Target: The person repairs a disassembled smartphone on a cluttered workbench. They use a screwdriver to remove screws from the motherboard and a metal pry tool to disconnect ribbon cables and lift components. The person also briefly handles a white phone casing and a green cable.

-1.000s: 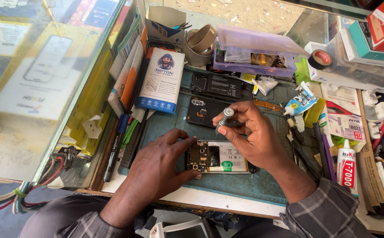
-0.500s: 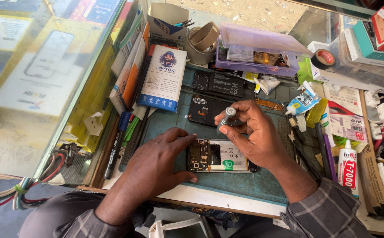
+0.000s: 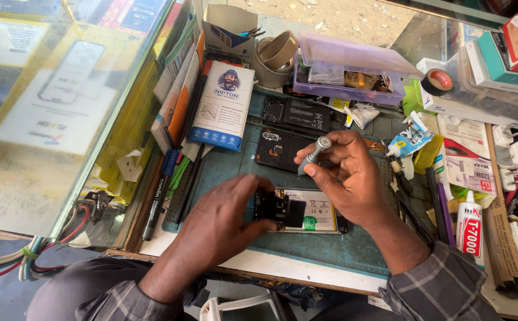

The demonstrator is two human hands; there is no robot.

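An opened phone (image 3: 306, 213) with its back off lies on a green work mat (image 3: 342, 246), its circuit board and white battery showing. My left hand (image 3: 226, 223) rests on the phone's left end, fingers pressing it down. My right hand (image 3: 345, 175) hovers over the phone's right half and holds a small grey screwdriver (image 3: 315, 153) between thumb and fingers, tip pointing down toward the phone. A black phone back cover (image 3: 279, 148) lies just behind the phone.
A white and blue box (image 3: 223, 107) stands at the back left beside pens and a marker (image 3: 156, 199). A purple plastic parts box (image 3: 348, 74), tape rolls (image 3: 276, 56), a glue tube (image 3: 468, 229) and chargers crowd the back and right. A glass case (image 3: 51, 107) fills the left.
Both hands stay on the phone and screwdriver. The view has shifted slightly; the right hand's fingers have turned the screwdriver a little.
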